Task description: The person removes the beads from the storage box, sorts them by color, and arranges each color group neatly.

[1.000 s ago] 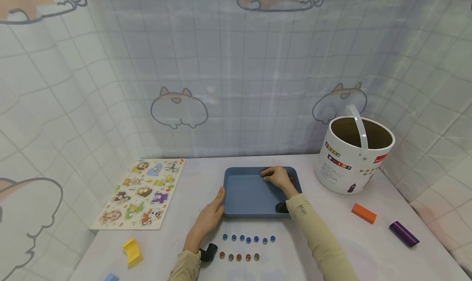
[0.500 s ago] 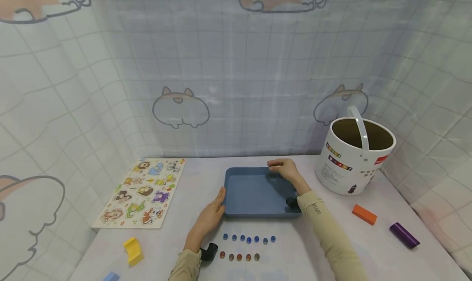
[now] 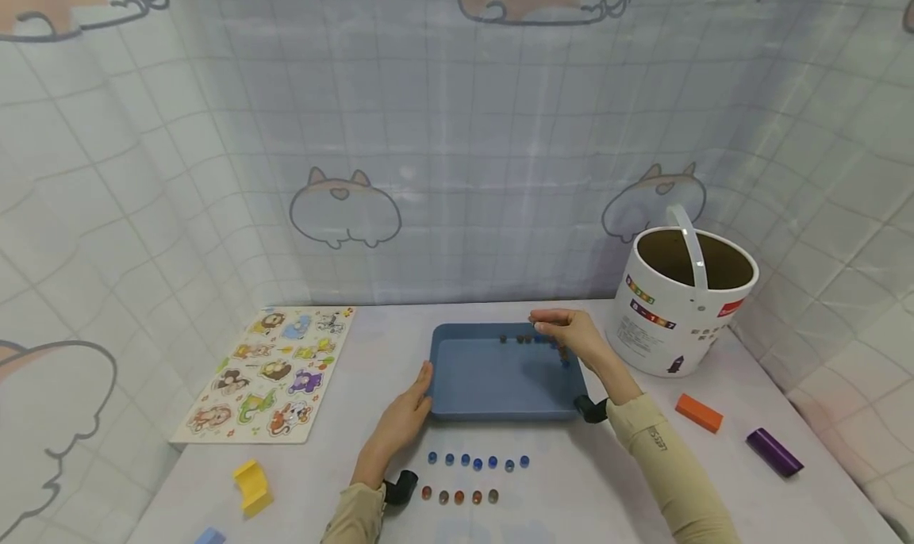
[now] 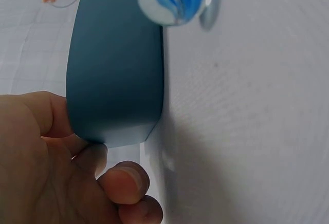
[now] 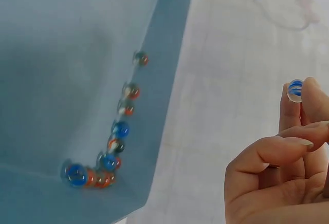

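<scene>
A blue tray (image 3: 457,373) lies in the middle of the table. My left hand (image 3: 421,385) holds its near left corner, thumb on the rim; the left wrist view shows the left hand (image 4: 87,147) wrapped round the tray wall (image 4: 115,70). My right hand (image 3: 537,319) hovers over the tray's far right corner and pinches a blue-and-white marble (image 5: 295,90) between thumb and forefinger. Several blue and orange marbles (image 5: 115,147) lie along the tray's far wall and corner (image 3: 531,339). In front of the tray sit a row of blue marbles (image 3: 474,461) and a row of brownish marbles (image 3: 457,496).
A white bucket (image 3: 681,306) with a handle stands at the right. An animal puzzle board (image 3: 274,373) lies at the left. Loose blocks are scattered: orange (image 3: 699,413), purple (image 3: 773,451), yellow (image 3: 251,484), blue (image 3: 210,536). A patterned curtain closes off the back.
My right hand has lifted out of the tray and moved right and up with a marble. The marbles along the far wall now show. The left hand has stayed put.
</scene>
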`<state>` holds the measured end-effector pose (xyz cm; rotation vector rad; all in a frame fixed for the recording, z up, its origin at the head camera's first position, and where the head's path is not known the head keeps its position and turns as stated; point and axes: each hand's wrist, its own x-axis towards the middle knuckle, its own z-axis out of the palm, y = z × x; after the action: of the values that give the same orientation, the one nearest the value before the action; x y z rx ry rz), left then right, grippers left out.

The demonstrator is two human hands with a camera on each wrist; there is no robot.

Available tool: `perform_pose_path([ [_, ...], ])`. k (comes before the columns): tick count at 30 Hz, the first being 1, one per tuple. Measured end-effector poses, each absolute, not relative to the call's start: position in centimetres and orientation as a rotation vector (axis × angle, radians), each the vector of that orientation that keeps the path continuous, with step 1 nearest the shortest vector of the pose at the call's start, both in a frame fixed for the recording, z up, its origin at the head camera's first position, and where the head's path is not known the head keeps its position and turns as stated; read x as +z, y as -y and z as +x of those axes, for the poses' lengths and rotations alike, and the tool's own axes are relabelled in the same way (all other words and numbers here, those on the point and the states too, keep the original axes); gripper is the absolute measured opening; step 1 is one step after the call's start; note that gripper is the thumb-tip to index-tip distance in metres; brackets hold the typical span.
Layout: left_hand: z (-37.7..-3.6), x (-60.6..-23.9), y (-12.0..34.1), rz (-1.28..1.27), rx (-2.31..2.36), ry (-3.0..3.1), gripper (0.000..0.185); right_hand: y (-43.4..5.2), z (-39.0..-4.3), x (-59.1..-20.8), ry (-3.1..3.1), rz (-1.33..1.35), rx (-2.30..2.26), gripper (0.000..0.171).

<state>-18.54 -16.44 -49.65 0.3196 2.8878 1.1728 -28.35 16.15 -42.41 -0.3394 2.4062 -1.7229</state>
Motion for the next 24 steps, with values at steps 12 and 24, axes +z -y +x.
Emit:
perform_pose_path([
  [12,-18.7,-49.7,16.4,0.33,1.181,-2.881,0.056,-16.7,-22.1,-44.1,-2.214,-0.417,-1.775,0.039],
  [24,-18.5,-49.4,16.4,0.317,1.172,-2.876,0.056,-17.5,-16.2,-49.2,-1.999,-0.373,-1.671,0.038],
])
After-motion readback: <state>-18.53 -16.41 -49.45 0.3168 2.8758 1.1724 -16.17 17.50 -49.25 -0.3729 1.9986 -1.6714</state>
